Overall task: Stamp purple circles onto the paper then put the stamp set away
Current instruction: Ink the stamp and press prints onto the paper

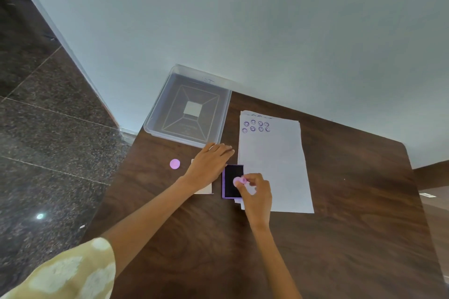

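White paper (277, 165) lies on the dark wooden table, with several purple smiley circles (256, 126) stamped near its far left corner. A purple ink pad (230, 182) lies open just left of the sheet. My right hand (257, 194) pinches a small pink round stamp (239, 181) against the pad's dark surface. My left hand (211, 162) rests flat, fingers together, on a pale lid (205, 190) beside the pad. A pink round cap (175, 164) lies further left on the table.
A clear plastic box (187, 109) sits at the table's far left corner, against the pale wall. The table's left edge (114, 182) drops to a dark speckled floor. A second wooden surface (432, 177) shows at the far right.
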Demonstrator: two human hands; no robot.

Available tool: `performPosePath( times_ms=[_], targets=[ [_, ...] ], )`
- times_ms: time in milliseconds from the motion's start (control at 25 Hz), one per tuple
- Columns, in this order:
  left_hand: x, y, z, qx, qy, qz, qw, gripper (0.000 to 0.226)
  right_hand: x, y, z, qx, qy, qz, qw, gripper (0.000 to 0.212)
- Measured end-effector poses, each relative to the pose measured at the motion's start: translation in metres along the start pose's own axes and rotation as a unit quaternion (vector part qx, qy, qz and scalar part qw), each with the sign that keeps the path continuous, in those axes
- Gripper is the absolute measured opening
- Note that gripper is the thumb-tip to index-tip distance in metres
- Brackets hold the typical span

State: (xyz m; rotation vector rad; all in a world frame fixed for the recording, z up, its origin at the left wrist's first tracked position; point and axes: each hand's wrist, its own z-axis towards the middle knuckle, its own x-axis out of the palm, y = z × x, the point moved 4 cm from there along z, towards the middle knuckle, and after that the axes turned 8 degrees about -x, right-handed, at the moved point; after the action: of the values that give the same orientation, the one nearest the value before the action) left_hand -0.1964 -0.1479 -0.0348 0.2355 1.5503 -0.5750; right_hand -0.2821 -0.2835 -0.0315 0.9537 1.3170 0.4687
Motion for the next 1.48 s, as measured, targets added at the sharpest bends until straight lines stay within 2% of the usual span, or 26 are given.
performPosePath(
  times_ms=[120,440,520,600,720,840,1000,1240,1480],
  targets=[
    [-0.003,-0.005,0.026,0.013,-0.004,0.008,1.0,0.04,0.015,-0.004,0.002,-0.09,0.019,-0.181,0.979,0.017],
    [0.012,-0.017,0.067,0.035,0.066,0.081,0.994,0.053,0.02,0.002,-0.003,-0.173,-0.025,-0.244,0.954,0.024],
    [0.012,-0.015,0.074,0.032,0.099,0.11,0.988,0.056,0.019,-0.003,0.002,-0.14,-0.005,-0.207,0.968,0.019],
    [0.013,-0.016,0.083,0.036,0.125,0.141,0.981,0.061,0.011,-0.012,0.013,-0.079,-0.009,-0.119,0.99,0.018],
    [0.019,-0.017,0.091,0.035,0.154,0.181,0.971,0.067,-0.019,-0.013,0.06,-0.046,-0.138,-0.005,0.989,0.021],
    [0.025,-0.02,0.094,0.031,0.161,0.201,0.966,0.065,-0.045,-0.009,0.127,-0.03,-0.19,0.041,0.981,0.019],
    [0.029,-0.026,0.096,0.028,0.172,0.212,0.962,0.05,-0.049,-0.021,0.19,-0.021,-0.138,0.088,0.986,0.011],
    [0.027,-0.037,0.103,0.038,0.189,0.249,0.949,0.043,-0.045,-0.03,0.219,-0.071,-0.054,-0.02,0.996,0.014],
    [0.025,-0.038,0.102,0.036,0.196,0.247,0.948,0.045,-0.041,-0.031,0.219,-0.083,-0.077,-0.143,0.983,0.017]
  ],
)
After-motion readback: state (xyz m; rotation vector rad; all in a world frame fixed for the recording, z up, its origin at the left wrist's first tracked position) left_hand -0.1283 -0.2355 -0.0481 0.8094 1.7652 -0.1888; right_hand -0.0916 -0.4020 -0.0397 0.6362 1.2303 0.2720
